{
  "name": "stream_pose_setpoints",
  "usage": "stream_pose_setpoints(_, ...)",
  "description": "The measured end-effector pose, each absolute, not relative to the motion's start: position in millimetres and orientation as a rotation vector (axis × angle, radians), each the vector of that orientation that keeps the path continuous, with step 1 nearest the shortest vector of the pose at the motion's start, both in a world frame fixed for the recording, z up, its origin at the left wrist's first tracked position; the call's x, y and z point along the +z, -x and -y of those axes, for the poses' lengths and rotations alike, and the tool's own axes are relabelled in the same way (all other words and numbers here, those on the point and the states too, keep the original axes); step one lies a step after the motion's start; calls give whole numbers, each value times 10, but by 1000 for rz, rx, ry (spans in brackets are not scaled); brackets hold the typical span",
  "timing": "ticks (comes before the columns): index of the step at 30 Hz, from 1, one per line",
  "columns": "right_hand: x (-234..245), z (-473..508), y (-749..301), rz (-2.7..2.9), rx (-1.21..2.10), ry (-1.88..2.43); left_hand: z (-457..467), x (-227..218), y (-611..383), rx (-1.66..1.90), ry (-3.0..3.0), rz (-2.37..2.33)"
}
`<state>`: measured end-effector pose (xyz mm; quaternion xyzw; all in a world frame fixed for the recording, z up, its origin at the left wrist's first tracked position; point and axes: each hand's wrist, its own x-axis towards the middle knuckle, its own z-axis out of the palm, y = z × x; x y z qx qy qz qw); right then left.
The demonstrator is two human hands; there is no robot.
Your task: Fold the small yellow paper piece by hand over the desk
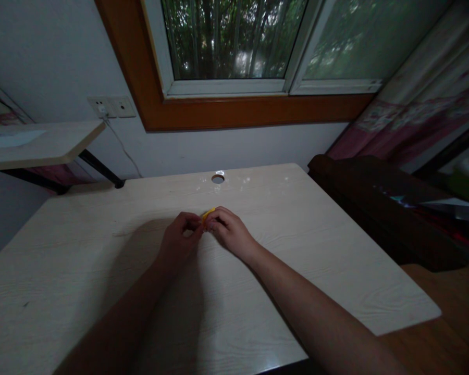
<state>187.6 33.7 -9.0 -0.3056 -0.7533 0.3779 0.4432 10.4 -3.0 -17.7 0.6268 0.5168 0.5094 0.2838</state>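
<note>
A small yellow object (208,213) shows between my two hands, mostly covered by the fingers, so its kind is hidden. My left hand (181,232) is closed in a pinch on its left side, thumb and forefinger forming a loop. From the right, my right hand (230,229) curls its fingers over the same object, closed as well. The fingertips of both hands meet around it, just above the pale wood-grain desk (281,219). A bit of orange or red appears near the fingertips, too small to make out.
Beyond the hands, the desk has a round cable hole (218,179). A raised shelf (42,146) on black legs (101,167) stands at the back left. A white cord (123,146) hangs from the wall socket (111,107). Dark wooden furniture (379,203) borders the desk's right side.
</note>
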Motion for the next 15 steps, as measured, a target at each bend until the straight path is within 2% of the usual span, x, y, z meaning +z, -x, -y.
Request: stream_pose_setpoints(15, -44, -330, -1900, 1852, 941, 738, 12, -175, -110, 1369, -1416, -1162)
